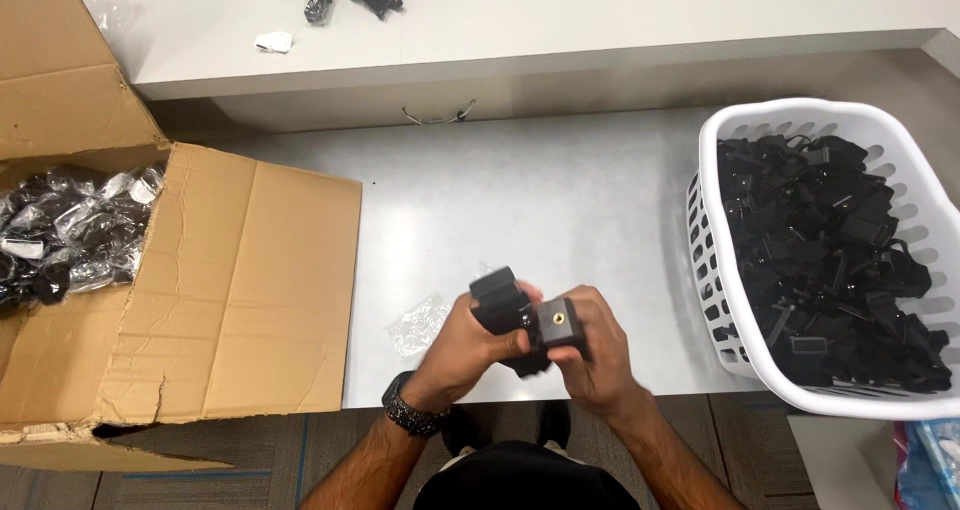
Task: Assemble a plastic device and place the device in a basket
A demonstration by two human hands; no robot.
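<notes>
Hands meet at the near edge of the counter (560, 200): left hand (468, 342) and right hand (592, 350) both clamp one black clip mount (522, 317). White basket (722, 270) at right sits heaped with similar black parts, while bagged ones remain in the cardboard box (240, 300) at left; an empty plastic bag (418, 322) lies beside the left hand.

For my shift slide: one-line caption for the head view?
Both hands, left hand and right hand, grip a black clamp part between cardboard box and white basket.

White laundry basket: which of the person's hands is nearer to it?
Right. The right hand grips the black part on the side toward the white basket, though apart from it; the left hand is on the far side, toward the cardboard box.
</notes>
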